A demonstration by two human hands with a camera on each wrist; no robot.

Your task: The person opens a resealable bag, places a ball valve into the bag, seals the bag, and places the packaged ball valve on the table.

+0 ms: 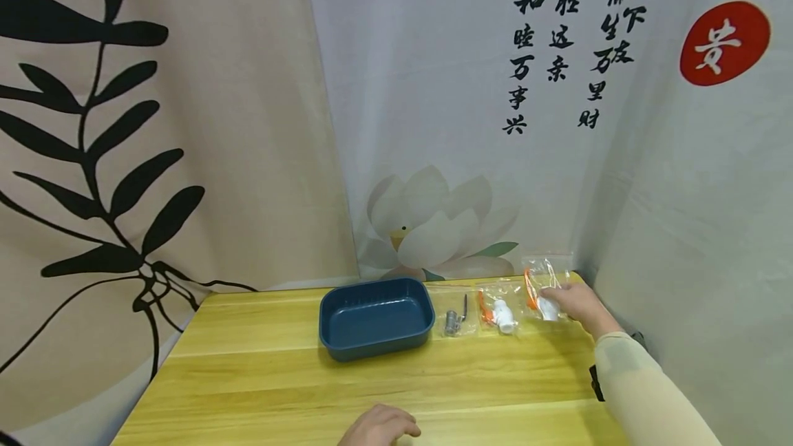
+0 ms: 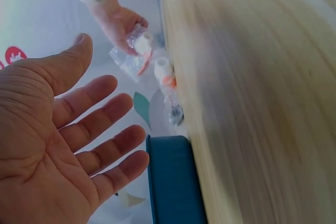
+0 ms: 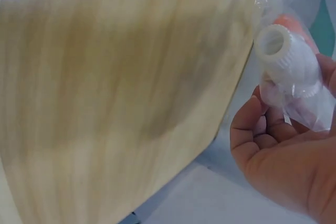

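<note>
At the back right of the table, my right hand (image 1: 581, 303) grips a clear plastic bag (image 1: 548, 308) with a white threaded plastic fitting (image 3: 291, 59) and an orange piece inside. The right wrist view shows the fingers curled around the lower end of this bag. Just left of it lies a second clear bag (image 1: 504, 317) with similar white and orange parts. Beyond that, a third bag (image 1: 453, 322) contains a grey cylindrical part and a dark bent rod. My left hand (image 1: 381, 425) is near the front of the table, fingers loosely extended and holding nothing.
A dark blue rectangular tray (image 1: 376, 348) stands at the back middle of the wooden table (image 1: 260, 384), left of the bags. Printed curtains (image 1: 260, 122) hang right behind the table and along its right side.
</note>
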